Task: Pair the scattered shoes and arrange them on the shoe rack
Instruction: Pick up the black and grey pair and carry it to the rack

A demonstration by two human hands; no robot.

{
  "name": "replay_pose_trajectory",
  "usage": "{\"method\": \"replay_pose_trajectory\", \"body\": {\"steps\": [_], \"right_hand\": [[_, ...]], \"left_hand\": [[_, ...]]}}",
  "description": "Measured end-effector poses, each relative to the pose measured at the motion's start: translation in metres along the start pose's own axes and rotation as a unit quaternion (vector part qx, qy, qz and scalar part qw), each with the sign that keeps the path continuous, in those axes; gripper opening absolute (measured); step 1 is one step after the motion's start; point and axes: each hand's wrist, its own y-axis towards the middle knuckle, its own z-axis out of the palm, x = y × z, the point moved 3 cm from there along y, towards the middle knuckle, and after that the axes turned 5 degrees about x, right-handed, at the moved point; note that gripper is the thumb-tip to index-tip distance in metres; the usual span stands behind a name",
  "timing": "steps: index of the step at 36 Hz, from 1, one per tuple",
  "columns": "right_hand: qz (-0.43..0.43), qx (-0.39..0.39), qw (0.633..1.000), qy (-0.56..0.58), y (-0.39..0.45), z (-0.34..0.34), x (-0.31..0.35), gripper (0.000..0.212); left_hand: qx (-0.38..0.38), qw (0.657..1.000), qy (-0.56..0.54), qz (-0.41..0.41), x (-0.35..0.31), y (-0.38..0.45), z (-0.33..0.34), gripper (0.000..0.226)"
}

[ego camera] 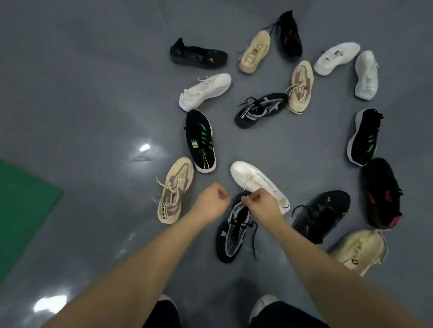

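Several loose shoes lie scattered on the grey floor point(90, 84). My right hand point(264, 203) pinches the collar of a black-and-white knit shoe point(232, 231) that points toward me. Its matching shoe point(260, 110) lies farther away, in the middle of the scatter. My left hand point(212, 201) hovers just left of the near shoe with its fingers curled; nothing shows in it. A white shoe point(254, 180) lies right behind my right hand. A beige shoe point(174, 194) is left of my left hand. No shoe rack is in view.
A black shoe with green stripes point(200, 140) lies ahead on the left, and its mate point(364, 135) is at the right. Black-and-red shoes point(380, 193) and a cream shoe point(358, 249) crowd the right side. A green mat point(15, 204) covers the floor at left.
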Motion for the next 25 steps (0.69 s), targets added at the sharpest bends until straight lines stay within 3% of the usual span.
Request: {"method": "replay_pose_trajectory", "body": {"steps": [12,19,25], "right_hand": [[0.079,-0.06,0.989,-0.107,0.095,0.099,-0.112,0.059],[0.037,-0.143,0.982,-0.114,0.104,0.11,-0.12,0.021],[-0.086,-0.154,0.983,-0.042,0.101,0.104,-0.094,0.015]], "left_hand": [[0.043,0.987,0.151,0.036,0.1,0.108,0.101,0.04],[0.049,0.962,0.257,0.073,0.114,0.122,0.119,0.045],[0.021,0.978,0.196,0.073,0.111,0.114,0.107,0.037]]}}
